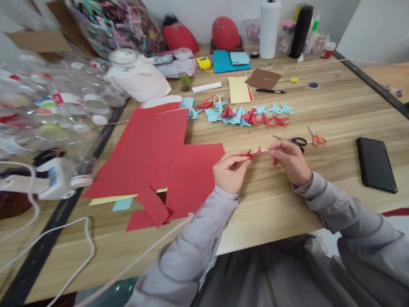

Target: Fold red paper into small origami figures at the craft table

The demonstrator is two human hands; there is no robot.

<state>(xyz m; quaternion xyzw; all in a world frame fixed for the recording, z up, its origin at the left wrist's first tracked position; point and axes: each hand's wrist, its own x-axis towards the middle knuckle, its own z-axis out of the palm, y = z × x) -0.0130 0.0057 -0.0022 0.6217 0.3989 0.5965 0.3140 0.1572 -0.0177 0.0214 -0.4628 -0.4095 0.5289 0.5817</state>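
Now left hand (228,171), right hand (289,162) fingertip-tight on red paper crane (254,153); bottle labels (67,99) blurred.

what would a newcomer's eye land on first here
The big red sheets spread left of centre on the table come first. Right of them, the left hand pinches a small red fold, with the right hand at its other tip. Behind runs a row of red and blue folds.

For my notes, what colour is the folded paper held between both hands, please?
The folded paper is red, clearest in the head view.
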